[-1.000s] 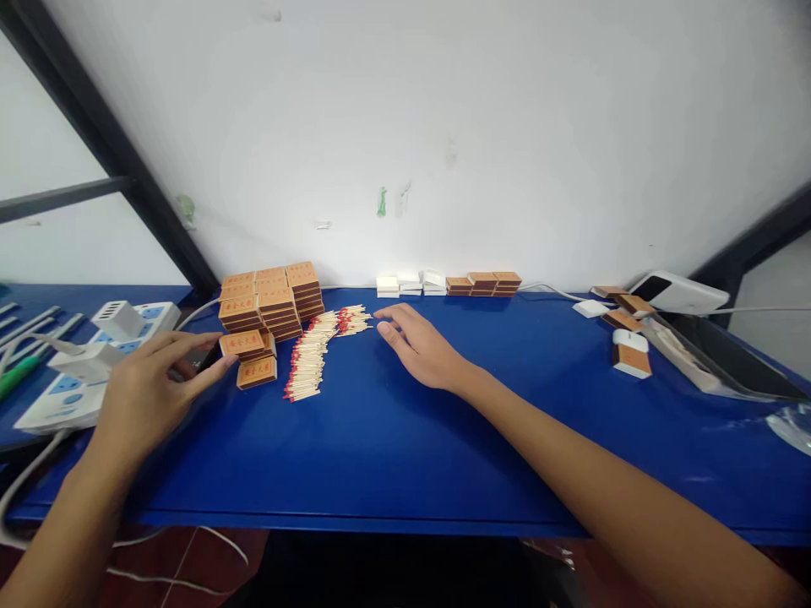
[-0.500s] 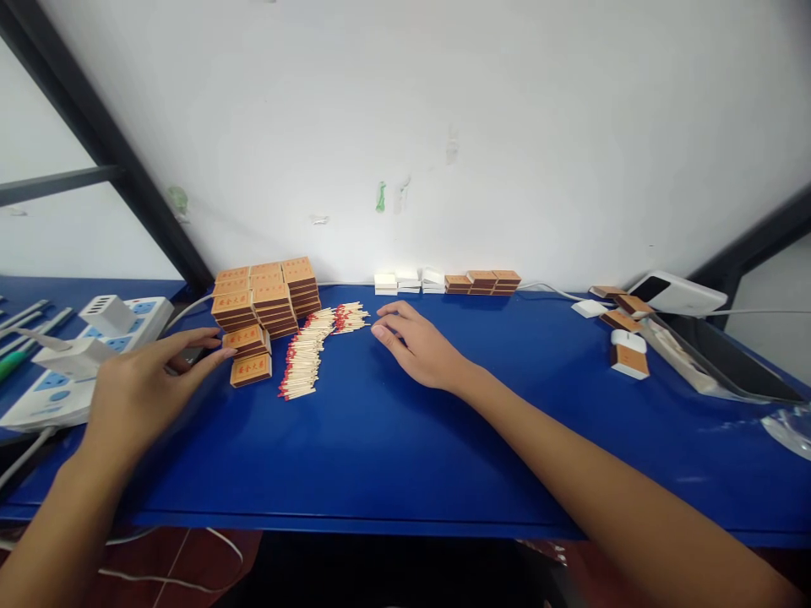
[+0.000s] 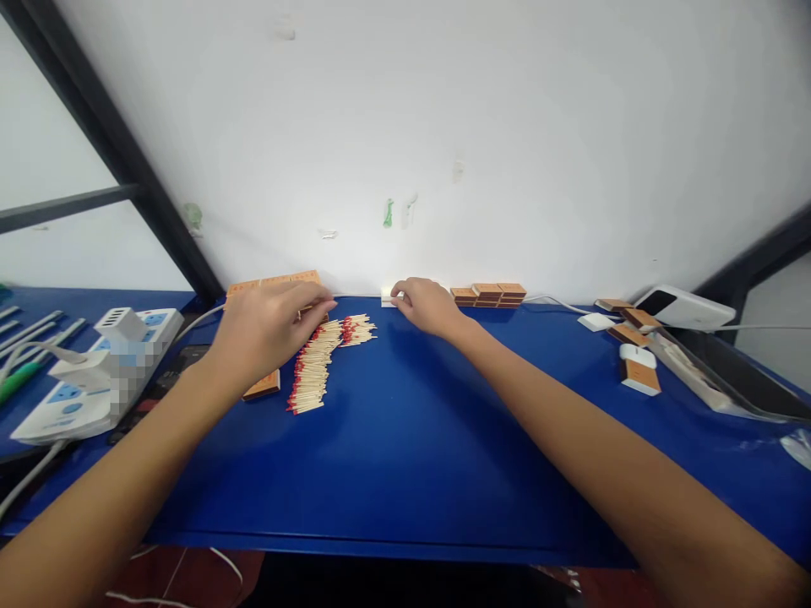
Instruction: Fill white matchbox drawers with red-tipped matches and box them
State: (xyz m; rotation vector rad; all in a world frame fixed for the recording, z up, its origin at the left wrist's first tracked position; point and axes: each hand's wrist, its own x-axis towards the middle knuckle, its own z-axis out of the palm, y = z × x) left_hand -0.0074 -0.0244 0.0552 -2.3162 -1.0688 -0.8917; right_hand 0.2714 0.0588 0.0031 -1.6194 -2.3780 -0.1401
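Note:
My left hand (image 3: 269,325) hovers before the stacked matchboxes (image 3: 272,281), thumb and forefinger brought together close to the matches. Whatever it may hold is hidden. A single matchbox (image 3: 263,386) shows below its wrist; most of the stack is covered by the hand. Red-tipped matches (image 3: 310,371) lie in a long row, with a smaller bunch of matches (image 3: 358,330) at the far end. By the wall, my right hand (image 3: 426,304) is closed around a small white matchbox tray (image 3: 386,297). The other white trays are mostly behind that hand.
More matchboxes (image 3: 487,294) stand along the wall right of my right hand. Farther right lie loose matchboxes (image 3: 639,318), a white device (image 3: 688,302) and a dark tablet-like object (image 3: 735,371). A power strip (image 3: 63,414) with plugs and a phone (image 3: 181,361) are at left.
My left hand has left the front matchboxes and moved right toward the matches, its fingers now together. My right hand has reached forward to the white trays and closed on one. The view has shifted slightly.

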